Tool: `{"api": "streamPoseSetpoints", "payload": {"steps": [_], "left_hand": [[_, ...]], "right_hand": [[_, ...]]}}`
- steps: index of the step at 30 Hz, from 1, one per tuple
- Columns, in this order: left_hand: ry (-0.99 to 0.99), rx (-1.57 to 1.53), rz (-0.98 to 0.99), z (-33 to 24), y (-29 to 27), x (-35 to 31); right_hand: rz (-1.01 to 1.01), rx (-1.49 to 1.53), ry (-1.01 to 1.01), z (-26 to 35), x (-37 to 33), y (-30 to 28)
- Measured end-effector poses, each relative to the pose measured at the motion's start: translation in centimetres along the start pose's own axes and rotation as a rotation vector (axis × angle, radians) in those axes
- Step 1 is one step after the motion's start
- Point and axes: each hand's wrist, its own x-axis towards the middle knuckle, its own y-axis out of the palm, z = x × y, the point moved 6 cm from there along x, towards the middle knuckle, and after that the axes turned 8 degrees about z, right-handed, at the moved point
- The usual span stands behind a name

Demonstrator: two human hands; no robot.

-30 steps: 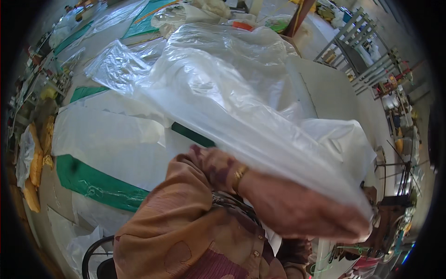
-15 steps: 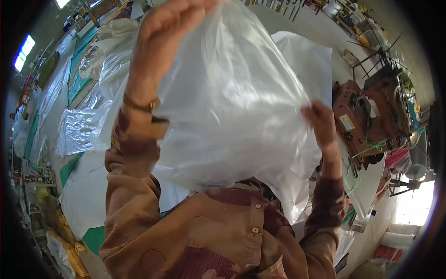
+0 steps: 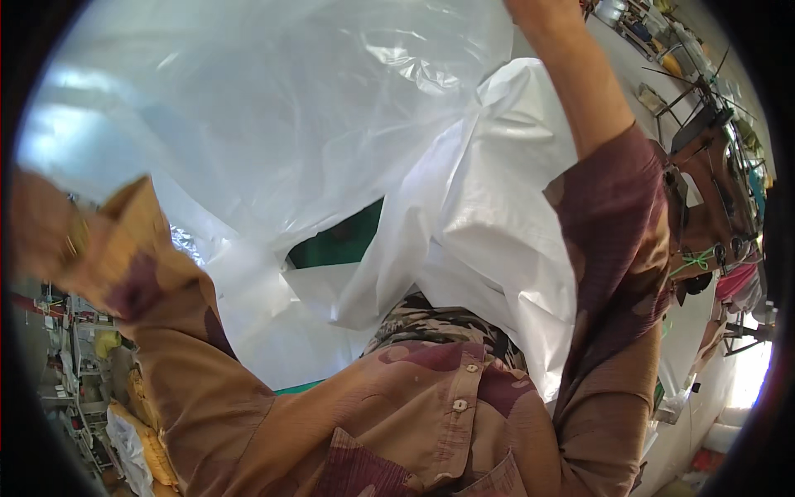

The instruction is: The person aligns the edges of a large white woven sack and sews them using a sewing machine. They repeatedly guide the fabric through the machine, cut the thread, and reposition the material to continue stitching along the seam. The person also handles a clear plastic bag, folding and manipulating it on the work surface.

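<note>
A large clear plastic sheet or bag billows across the upper left, wide and wrinkled. At the far left, by its lower edge, my left hand is smeared by motion, so its fingers and any grip cannot be made out. My right hand is raised to the top edge, beside the plastic's right side; its fingers lie beyond the picture. White, opaque sheeting hangs in folds below the plastic and drapes down in front of my body, near my right forearm.
Through a gap shows green cloth, with white surface around it. At the right stands a brown machine with green string tied on. A cluttered rack and a yellow-orange sack are at the lower left.
My left hand has swung from the top middle down to the far left. My right hand has risen to the top edge. The clear plastic has spread up and left, uncovering more white sheeting.
</note>
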Motion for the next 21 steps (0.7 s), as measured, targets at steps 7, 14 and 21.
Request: {"api": "streamPoseSetpoints", "payload": {"steps": [7,14,21], "left_hand": [[-0.714,-0.359,0.431,10.2,11.7,-17.3],[-0.986,-0.512,0.471,15.2,23.4,-34.8],[-0.729,-0.553,0.805,10.2,25.9,-30.2]], "right_hand": [[0.661,-0.345,-0.161,-0.7,-15.3,4.0],[1.111,-0.277,0.051,-3.3,-25.5,6.4],[1.222,-0.273,0.097,-2.8,-26.5,8.2]]}}
